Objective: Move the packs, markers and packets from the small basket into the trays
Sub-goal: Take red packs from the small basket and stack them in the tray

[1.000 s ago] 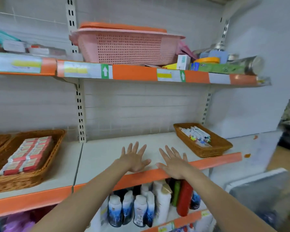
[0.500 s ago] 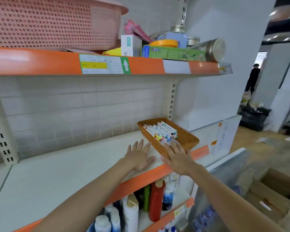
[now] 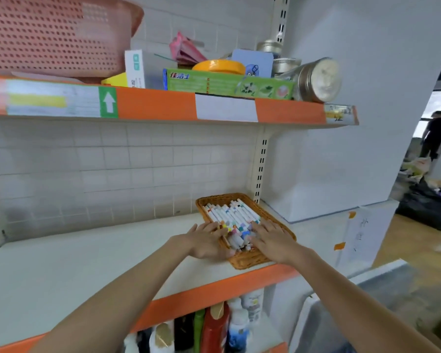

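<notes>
A brown wicker tray point(image 3: 270, 215) stands at the right end of the white middle shelf, filled with several white markers point(image 3: 229, 214) with coloured caps. My left hand point(image 3: 206, 239) lies over the tray's left rim, its fingers reaching onto the near ends of the markers. Flat on the markers at the tray's near right side rests my right hand point(image 3: 271, 235), fingers spread. Neither hand visibly grips anything. The near marker ends between my hands are partly hidden.
The upper shelf holds a pink plastic basket point(image 3: 56, 36), a green box point(image 3: 227, 84), a white carton point(image 3: 135, 70) and metal jars point(image 3: 316, 80). Bottles point(image 3: 214, 327) stand on the shelf below. A person point(image 3: 433, 136) stands far right, beyond a black bag point(image 3: 428, 205).
The view has swung right and nearer to the marker tray. Both hands have moved from the shelf's front edge onto the tray and markers.
</notes>
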`<state>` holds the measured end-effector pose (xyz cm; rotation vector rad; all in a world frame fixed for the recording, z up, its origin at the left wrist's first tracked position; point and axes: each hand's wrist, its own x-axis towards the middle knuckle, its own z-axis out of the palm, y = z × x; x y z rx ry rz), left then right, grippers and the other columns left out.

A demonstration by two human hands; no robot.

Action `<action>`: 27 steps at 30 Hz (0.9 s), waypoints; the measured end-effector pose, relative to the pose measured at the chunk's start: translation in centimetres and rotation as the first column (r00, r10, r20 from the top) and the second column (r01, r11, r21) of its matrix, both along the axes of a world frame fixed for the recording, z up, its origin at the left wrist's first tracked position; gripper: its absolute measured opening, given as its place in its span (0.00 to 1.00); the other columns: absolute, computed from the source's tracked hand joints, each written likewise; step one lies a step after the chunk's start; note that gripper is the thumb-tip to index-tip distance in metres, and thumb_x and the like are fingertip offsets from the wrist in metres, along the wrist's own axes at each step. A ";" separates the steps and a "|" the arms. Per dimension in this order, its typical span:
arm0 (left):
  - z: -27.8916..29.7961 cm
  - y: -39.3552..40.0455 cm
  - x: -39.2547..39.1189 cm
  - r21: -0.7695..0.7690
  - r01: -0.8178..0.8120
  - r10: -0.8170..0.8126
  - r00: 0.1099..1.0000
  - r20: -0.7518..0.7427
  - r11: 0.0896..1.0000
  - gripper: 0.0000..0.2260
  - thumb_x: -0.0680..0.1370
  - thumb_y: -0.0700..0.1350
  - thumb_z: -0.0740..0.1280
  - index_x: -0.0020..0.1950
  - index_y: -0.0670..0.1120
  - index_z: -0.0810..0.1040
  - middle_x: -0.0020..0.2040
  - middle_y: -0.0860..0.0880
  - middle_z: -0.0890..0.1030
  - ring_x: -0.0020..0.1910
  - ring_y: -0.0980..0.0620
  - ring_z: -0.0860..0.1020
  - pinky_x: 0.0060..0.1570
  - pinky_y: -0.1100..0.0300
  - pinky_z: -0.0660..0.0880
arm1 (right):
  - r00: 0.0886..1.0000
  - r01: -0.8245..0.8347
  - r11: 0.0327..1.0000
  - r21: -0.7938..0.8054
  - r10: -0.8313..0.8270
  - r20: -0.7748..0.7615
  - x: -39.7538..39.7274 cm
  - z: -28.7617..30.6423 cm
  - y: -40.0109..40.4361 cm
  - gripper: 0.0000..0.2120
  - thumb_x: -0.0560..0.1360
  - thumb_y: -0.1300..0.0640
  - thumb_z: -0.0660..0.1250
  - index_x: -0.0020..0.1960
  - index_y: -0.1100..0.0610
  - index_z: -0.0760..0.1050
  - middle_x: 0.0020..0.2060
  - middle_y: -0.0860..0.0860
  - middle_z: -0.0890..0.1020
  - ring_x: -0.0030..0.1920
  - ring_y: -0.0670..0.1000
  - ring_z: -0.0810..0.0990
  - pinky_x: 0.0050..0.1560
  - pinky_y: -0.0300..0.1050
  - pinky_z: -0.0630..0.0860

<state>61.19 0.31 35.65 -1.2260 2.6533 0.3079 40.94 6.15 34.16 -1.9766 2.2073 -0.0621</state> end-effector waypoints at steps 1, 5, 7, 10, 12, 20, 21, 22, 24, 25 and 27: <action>0.0 -0.3 -0.1 0.009 -0.018 0.018 1.000 -0.020 1.000 0.34 0.78 0.68 0.50 0.79 0.54 0.44 0.79 0.49 0.42 0.78 0.48 0.40 0.75 0.46 0.40 | 1.000 -0.005 1.000 0.008 0.005 0.002 -0.3 -0.2 -0.5 0.29 0.82 0.40 0.46 0.80 0.49 0.45 0.79 0.51 0.45 0.78 0.53 0.43 0.77 0.55 0.45; 0.1 -1.7 -1.2 -0.041 -0.035 0.030 0.992 -0.121 0.999 0.32 0.80 0.65 0.49 0.79 0.51 0.49 0.79 0.47 0.48 0.78 0.48 0.46 0.75 0.50 0.44 | 0.997 -0.009 1.000 0.023 0.008 0.074 -1.3 -0.6 -2.0 0.28 0.82 0.42 0.47 0.79 0.50 0.51 0.78 0.53 0.54 0.76 0.56 0.54 0.75 0.55 0.55; 0.0 -2.3 -2.3 -0.095 0.020 -0.034 0.990 -0.140 0.995 0.32 0.80 0.63 0.52 0.79 0.48 0.52 0.79 0.45 0.53 0.77 0.46 0.51 0.75 0.52 0.48 | 0.988 0.003 1.000 0.018 -0.005 0.152 -1.8 -0.5 -2.2 0.26 0.83 0.44 0.48 0.78 0.52 0.56 0.75 0.55 0.60 0.73 0.56 0.62 0.71 0.52 0.61; -0.5 -3.0 -3.8 -0.163 0.140 -0.171 0.966 -0.196 0.977 0.24 0.80 0.55 0.60 0.71 0.42 0.68 0.68 0.41 0.71 0.68 0.42 0.67 0.67 0.53 0.64 | 0.977 0.028 0.999 -0.015 -0.024 0.210 -2.4 0.0 -2.4 0.21 0.84 0.49 0.50 0.71 0.58 0.66 0.68 0.57 0.72 0.65 0.55 0.71 0.58 0.44 0.67; -0.9 -3.4 -4.9 -0.174 0.202 -0.241 0.939 -0.244 0.964 0.16 0.79 0.51 0.63 0.61 0.41 0.76 0.56 0.41 0.77 0.57 0.43 0.73 0.56 0.51 0.70 | 0.971 0.046 0.998 -0.048 -0.033 0.235 -2.5 0.5 -2.3 0.19 0.84 0.52 0.51 0.68 0.58 0.70 0.64 0.56 0.76 0.62 0.54 0.74 0.55 0.43 0.68; -2.1 -4.4 -8.3 -0.067 0.299 -0.306 0.931 -0.197 0.952 0.12 0.79 0.48 0.65 0.51 0.41 0.82 0.48 0.43 0.82 0.46 0.45 0.77 0.45 0.55 0.73 | 0.961 0.117 0.987 -0.114 -0.084 0.264 -3.2 0.4 -1.9 0.15 0.82 0.59 0.53 0.64 0.60 0.74 0.60 0.58 0.78 0.58 0.56 0.76 0.55 0.45 0.71; -2.2 -4.5 -8.5 -0.056 0.302 -0.307 0.931 -0.200 0.952 0.10 0.78 0.46 0.66 0.54 0.42 0.82 0.50 0.43 0.82 0.49 0.45 0.77 0.48 0.55 0.74 | 0.959 0.119 0.987 -0.107 -0.087 0.269 -3.3 0.4 -1.9 0.15 0.82 0.59 0.53 0.64 0.59 0.74 0.60 0.58 0.78 0.57 0.55 0.76 0.56 0.45 0.71; -2.2 -4.5 -8.6 -0.049 0.300 -0.304 0.930 -0.207 0.953 0.09 0.78 0.44 0.66 0.55 0.43 0.82 0.53 0.44 0.82 0.51 0.46 0.77 0.51 0.55 0.74 | 0.957 0.121 0.988 -0.095 -0.091 0.274 -3.4 0.3 -2.0 0.15 0.82 0.60 0.53 0.63 0.59 0.75 0.59 0.57 0.78 0.57 0.55 0.76 0.56 0.45 0.72; -2.2 -4.5 -8.7 -0.054 0.295 -0.299 0.923 -0.241 0.954 0.09 0.78 0.40 0.65 0.56 0.43 0.81 0.54 0.45 0.81 0.53 0.46 0.77 0.53 0.55 0.74 | 0.959 0.118 0.990 -0.080 -0.093 0.269 -3.6 0.2 -2.2 0.15 0.82 0.60 0.54 0.62 0.59 0.76 0.58 0.57 0.78 0.57 0.55 0.76 0.55 0.45 0.72; -2.3 -4.5 -8.8 -0.059 0.293 -0.297 0.916 -0.270 0.954 0.08 0.78 0.39 0.65 0.54 0.43 0.81 0.53 0.44 0.81 0.53 0.47 0.77 0.53 0.55 0.74 | 0.961 0.111 0.991 -0.077 -0.087 0.262 -3.6 0.3 -2.3 0.15 0.81 0.60 0.54 0.61 0.59 0.76 0.57 0.57 0.79 0.55 0.54 0.76 0.54 0.45 0.72; -2.1 -4.8 -8.6 -0.067 0.282 -0.288 0.891 -0.352 0.957 0.06 0.77 0.40 0.65 0.52 0.41 0.79 0.51 0.44 0.81 0.50 0.46 0.77 0.51 0.54 0.74 | 0.963 0.099 0.993 -0.068 -0.078 0.257 -3.6 0.5 -2.5 0.15 0.80 0.63 0.54 0.58 0.60 0.78 0.53 0.56 0.80 0.50 0.53 0.75 0.49 0.43 0.70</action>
